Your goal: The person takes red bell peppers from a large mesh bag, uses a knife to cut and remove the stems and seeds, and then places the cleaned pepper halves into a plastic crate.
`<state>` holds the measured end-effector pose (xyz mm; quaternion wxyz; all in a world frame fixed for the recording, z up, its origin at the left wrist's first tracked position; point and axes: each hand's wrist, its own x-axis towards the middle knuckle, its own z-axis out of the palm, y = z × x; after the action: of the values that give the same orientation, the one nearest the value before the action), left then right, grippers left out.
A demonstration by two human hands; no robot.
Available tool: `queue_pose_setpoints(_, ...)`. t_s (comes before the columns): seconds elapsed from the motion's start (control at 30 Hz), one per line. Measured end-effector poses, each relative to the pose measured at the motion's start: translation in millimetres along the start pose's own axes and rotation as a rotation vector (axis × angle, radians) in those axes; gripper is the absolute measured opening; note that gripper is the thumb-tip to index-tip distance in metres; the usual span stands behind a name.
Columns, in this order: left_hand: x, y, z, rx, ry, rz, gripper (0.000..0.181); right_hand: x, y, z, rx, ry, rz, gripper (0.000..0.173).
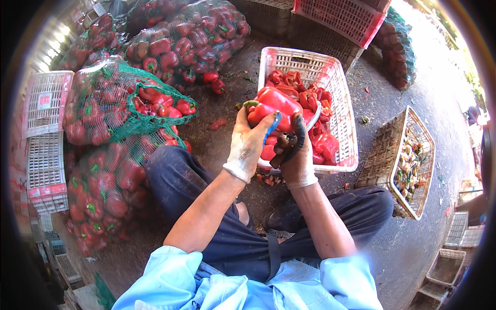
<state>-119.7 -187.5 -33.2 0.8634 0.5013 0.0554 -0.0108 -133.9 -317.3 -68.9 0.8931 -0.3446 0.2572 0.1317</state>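
My left hand (251,139), in a white knit glove with blue on the thumb, grips a whole red bell pepper (277,104) near its green stem. My right hand (296,149), its glove stained dark, has its thumb against the pepper's other end. Its fingers are curled around what looks like a small knife (316,116). A curved metal blade sticks out beyond the hand, while the handle is mostly hidden. Below the pepper stands a white plastic crate (350,135) holding cut red pepper pieces (325,147).
Green mesh sacks of red peppers (112,104) lie at the left, one open-mouthed. A tilted crate (378,159) at the right holds pepper cores (409,166). Loose peppers (218,86) lie on the floor. Stacked crates (341,19) stand ahead, others (45,170) at the far left.
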Motion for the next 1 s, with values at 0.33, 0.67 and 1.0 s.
queue_pose_setpoints(0.33, 15, -3, -23, 0.461, 0.151, 0.361, 0.048, 4, -5, -12, -0.506, -0.045, -0.494, 0.033)
queue_pose_setpoints(0.67, 9, 5, -15, 0.868, 0.168, 0.347, 0.077, -1, -22, -18, -1.350, -0.065, -1.053, 0.056)
queue_pose_setpoints(1.0, 12, -4, -14, 1.045, 0.206, 0.475, 0.073, 6, -13, -16, -1.402, 0.054, -1.130, 0.060)
